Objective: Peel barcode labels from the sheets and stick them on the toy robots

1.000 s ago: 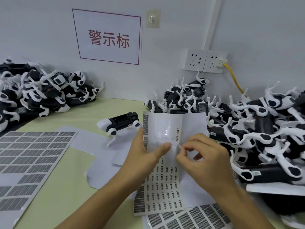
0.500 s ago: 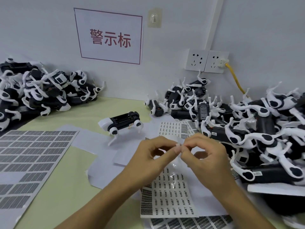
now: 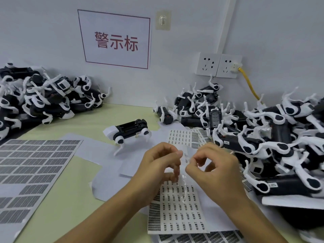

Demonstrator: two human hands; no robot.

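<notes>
Both the left hand (image 3: 160, 163) and right hand (image 3: 213, 165) pinch one small label (image 3: 186, 156); a lone toy robot (image 3: 128, 131) stands waiting, heaps apparently remain.

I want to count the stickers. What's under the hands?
Under the left hand and right hand lies a barcode label sheet on white paper. Its top rows are covered by the hands, so those can't be counted.

I see black-and-white toy robots (image 3: 128, 133), white label sheets (image 3: 177, 213) gridded with black barcodes, pale green table (image 3: 57, 204), yellow cable (image 3: 249, 85), red-lettered white sign (image 3: 115, 39).
</notes>
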